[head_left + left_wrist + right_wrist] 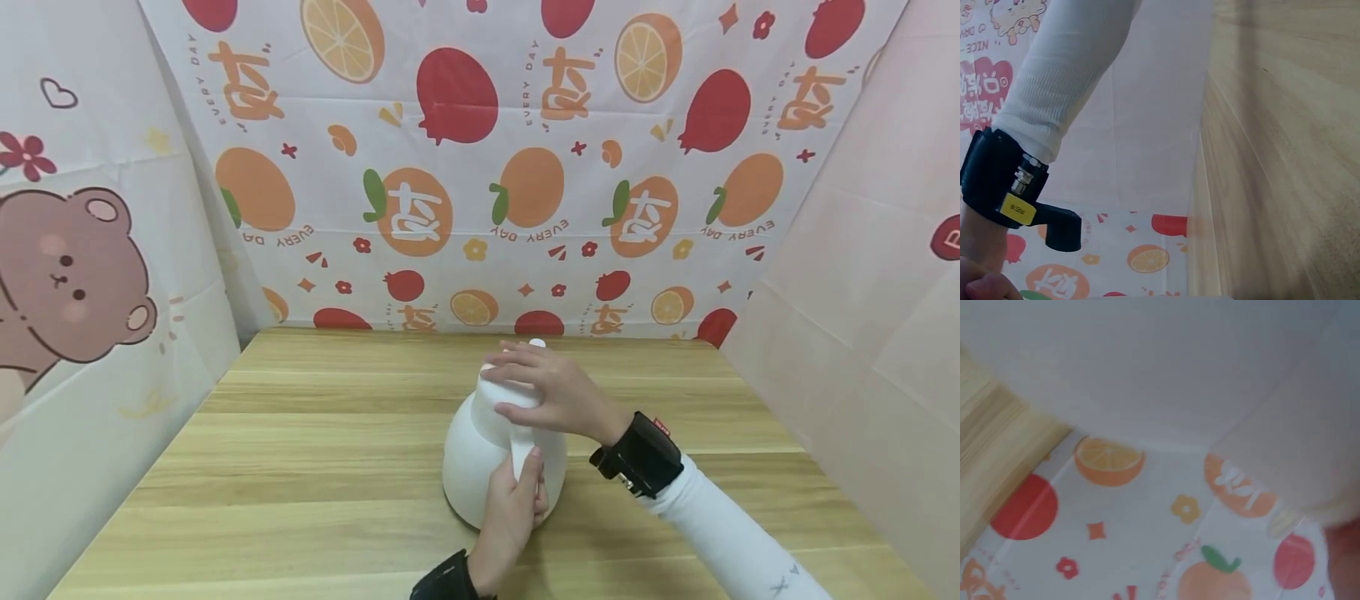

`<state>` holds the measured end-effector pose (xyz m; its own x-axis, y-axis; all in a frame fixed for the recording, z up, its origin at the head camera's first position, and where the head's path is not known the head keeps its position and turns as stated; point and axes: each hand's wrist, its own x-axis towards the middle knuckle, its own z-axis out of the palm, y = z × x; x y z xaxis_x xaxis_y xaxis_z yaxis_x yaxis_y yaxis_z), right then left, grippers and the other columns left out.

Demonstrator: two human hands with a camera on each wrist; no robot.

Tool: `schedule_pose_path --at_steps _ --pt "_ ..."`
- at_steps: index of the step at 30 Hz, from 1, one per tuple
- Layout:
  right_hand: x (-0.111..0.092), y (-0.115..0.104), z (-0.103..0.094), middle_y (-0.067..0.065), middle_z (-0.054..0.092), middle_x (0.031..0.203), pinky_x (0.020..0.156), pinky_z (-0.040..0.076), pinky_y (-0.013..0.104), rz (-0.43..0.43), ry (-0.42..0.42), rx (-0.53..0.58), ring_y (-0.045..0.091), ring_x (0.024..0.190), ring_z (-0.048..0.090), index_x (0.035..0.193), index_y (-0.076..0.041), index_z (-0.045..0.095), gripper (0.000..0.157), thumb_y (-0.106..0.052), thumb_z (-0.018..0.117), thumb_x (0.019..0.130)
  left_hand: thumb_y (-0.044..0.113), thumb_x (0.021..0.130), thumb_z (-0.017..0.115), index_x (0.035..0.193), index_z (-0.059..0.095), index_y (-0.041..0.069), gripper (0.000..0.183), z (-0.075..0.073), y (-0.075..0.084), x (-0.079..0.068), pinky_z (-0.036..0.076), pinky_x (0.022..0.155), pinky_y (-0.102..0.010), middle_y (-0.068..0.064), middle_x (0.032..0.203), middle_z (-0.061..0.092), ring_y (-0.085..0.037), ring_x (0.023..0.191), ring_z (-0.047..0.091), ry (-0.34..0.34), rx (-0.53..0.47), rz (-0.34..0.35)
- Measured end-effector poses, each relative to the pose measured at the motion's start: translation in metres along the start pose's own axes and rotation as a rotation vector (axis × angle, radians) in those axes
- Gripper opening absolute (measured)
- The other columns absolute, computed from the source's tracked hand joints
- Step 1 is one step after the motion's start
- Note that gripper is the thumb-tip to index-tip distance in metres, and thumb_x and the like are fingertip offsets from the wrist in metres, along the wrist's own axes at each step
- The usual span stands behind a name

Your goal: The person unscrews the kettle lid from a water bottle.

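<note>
A rounded white thermos jug stands on the wooden table, its handle facing me. My left hand grips that handle from the near side, thumb along it. Over the top, my right hand holds the jug's lid between its thumb and spread fingers. A white tip pokes out beyond the right hand at the far side. In the right wrist view the jug's pale body fills the upper part, blurred. The left wrist view catches part of the right hand at its lower left corner.
The wooden table reaches back to a fruit-printed cloth. Printed cloth walls flank it, one with a bear on the left. Both wrists carry black straps; the right strap has a camera attached.
</note>
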<state>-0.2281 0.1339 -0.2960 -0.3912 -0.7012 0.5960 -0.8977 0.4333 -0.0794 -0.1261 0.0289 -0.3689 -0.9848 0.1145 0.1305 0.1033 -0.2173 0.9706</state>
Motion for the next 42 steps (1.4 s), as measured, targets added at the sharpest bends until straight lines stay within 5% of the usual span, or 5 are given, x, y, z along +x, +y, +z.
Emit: schedule_pose_path --at_steps 12,24,34,38,42 --pt "0.006 -0.032 0.016 0.007 0.073 0.114 0.096 0.054 0.046 0.196 0.049 -0.269 0.025 0.115 0.062 0.111 -0.016 0.07 0.035 -0.033 0.069 0.08 0.017 0.1 0.04 0.085 0.037 -0.023 0.042 0.0 0.003 -0.001 0.026 0.038 -0.014 0.003 0.047 0.033 0.001 0.037 0.029 0.0 -0.002 -0.027" --pt "-0.005 0.002 0.004 0.01 0.071 0.12 0.103 0.048 0.048 -0.104 -0.025 -0.055 0.027 0.123 0.057 0.114 -0.011 0.07 0.038 -0.027 0.072 0.079 0.02 0.1 0.043 0.083 0.038 -0.022 0.046 0.001 0.003 -0.002 0.026 0.038 -0.012 0.003 0.047 0.033 0.001 0.037 0.029 0.0 0.013 0.004" --pt "-0.012 0.002 -0.011 0.011 0.067 0.127 0.11 0.037 0.053 -0.094 -0.176 0.104 0.028 0.129 0.05 0.119 -0.013 0.066 0.034 -0.016 0.064 0.085 0.02 0.099 0.044 0.084 0.04 -0.021 0.044 0.001 0.0 -0.002 0.026 0.038 -0.012 0.004 0.047 0.034 0.002 0.038 0.03 0.016 0.021 0.002" --pt "-0.011 -0.004 -0.009 0.013 0.067 0.127 0.108 0.041 0.054 -0.045 -0.095 0.075 0.031 0.128 0.051 0.116 -0.012 0.067 0.036 -0.015 0.068 0.08 0.02 0.099 0.044 0.085 0.04 -0.021 0.043 0.001 0.0 -0.001 0.026 0.038 -0.012 0.004 0.047 0.034 0.001 0.038 0.03 0.019 0.013 0.009" --pt "-0.004 -0.02 0.0 0.017 0.063 0.13 0.097 0.052 0.051 0.148 0.097 -0.101 0.032 0.124 0.054 0.12 -0.007 0.063 0.05 -0.031 0.072 0.077 0.018 0.099 0.043 0.085 0.039 -0.022 0.042 0.001 0.001 -0.001 0.026 0.038 -0.013 0.004 0.047 0.034 0.001 0.038 0.029 0.024 0.004 -0.004"
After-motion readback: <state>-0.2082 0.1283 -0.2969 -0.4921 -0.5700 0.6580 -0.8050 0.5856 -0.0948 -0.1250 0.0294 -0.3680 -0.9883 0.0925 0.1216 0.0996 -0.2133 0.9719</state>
